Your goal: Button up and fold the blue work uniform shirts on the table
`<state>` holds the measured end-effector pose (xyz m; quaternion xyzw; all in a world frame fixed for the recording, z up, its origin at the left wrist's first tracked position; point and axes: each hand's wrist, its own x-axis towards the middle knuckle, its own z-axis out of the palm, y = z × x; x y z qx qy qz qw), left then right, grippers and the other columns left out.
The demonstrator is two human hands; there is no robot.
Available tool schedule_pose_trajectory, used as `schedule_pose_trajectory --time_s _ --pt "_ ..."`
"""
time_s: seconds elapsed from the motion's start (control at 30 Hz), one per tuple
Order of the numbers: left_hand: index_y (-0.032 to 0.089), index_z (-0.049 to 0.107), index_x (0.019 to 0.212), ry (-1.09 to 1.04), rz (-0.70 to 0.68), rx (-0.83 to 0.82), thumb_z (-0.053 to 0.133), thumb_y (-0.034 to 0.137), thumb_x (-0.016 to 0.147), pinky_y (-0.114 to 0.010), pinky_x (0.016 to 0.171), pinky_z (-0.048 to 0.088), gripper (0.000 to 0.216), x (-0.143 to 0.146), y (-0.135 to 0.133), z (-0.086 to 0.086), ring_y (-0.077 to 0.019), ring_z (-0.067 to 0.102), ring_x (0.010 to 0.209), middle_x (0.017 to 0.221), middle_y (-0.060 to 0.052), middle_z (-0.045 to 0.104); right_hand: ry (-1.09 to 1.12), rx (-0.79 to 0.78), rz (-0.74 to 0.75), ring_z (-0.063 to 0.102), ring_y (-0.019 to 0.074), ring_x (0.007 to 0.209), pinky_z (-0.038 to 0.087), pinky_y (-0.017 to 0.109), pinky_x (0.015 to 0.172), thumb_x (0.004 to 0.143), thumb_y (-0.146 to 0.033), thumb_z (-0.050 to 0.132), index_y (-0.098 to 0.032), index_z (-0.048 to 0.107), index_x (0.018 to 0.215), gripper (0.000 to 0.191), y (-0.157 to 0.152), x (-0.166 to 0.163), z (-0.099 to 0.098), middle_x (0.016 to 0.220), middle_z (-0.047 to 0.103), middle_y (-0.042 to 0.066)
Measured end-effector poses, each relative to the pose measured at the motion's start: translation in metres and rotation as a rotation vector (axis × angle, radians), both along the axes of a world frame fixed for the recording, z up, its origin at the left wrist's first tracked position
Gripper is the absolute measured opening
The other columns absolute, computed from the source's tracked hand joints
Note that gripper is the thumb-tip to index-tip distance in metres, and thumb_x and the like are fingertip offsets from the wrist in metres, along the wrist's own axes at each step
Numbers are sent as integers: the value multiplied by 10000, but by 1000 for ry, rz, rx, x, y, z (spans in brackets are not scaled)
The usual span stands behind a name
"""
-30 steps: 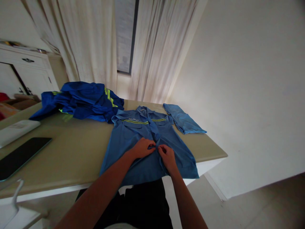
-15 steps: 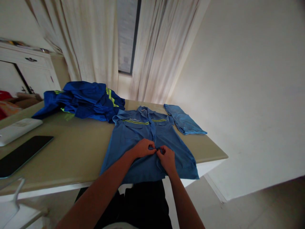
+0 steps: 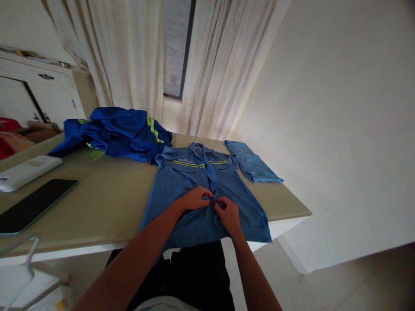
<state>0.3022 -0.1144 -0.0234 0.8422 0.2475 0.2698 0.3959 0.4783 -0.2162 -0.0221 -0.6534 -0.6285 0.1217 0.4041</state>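
Note:
A light blue work shirt [image 3: 181, 185] with a yellow-green reflective chest stripe lies flat, front up, on the beige table [image 3: 97, 203], its hem hanging over the near edge. My left hand [image 3: 194, 198] and my right hand [image 3: 228, 212] meet at the shirt's front placket, about midway down. Both hands pinch the placket fabric between thumb and fingers, knuckles almost touching. One sleeve [image 3: 251, 164] lies stretched out to the right of the collar.
A heap of darker blue garments [image 3: 119, 134] with reflective stripes sits at the table's back left. A dark tablet [image 3: 32, 205] and a white flat device [image 3: 26, 172] lie at the left. White curtains, a white cabinet [image 3: 39, 90] and a bare wall stand behind.
My hands have stayed pinched on the placket, shifting only slightly. The view has drifted a little, so everything sits slightly further right.

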Motion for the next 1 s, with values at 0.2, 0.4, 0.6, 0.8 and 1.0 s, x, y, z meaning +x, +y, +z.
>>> schedule_pose_trajectory --time_s 0.2,0.4,0.6,0.8,1.0 --pt "168 780 963 13 36 -1 588 120 753 -249 711 456 289 0 -1 5 -154 619 738 825 -3 726 256 95 -186 553 176 615 408 291 599 828 -518 630 -165 710 852 363 9 17 -5 683 652 18" --pt "190 768 941 98 304 214 565 82 766 -322 837 483 289 0 -2 3 -198 608 855 868 -41 635 392 186 -235 637 227 781 513 345 686 783 -644 690 -178 655 1058 542 -11 29 5 894 699 73" --pt "204 743 987 178 294 359 541 110 828 -375 957 480 274 -1 -10 7 -224 619 1013 1054 -71 647 -106 109 24 611 305 1120 478 490 1014 861 -465 722 -234 677 1204 415 -71 5 -13 1197 678 120" --pt "250 687 1235 236 108 397 636 326 922 -454 1115 397 327 -19 -47 16 -262 611 1176 1238 -71 686 58 123 -20 670 251 1023 515 409 964 1002 -375 460 -209 706 984 297 -62 19 -26 1083 726 115" --pt "315 514 1481 309 95 408 672 609 879 -581 1236 211 688 -39 -89 7 -359 306 1521 1665 -95 348 10 40 31 661 280 1096 522 432 980 974 -485 573 -244 699 1121 309 -70 17 -14 1168 724 107"
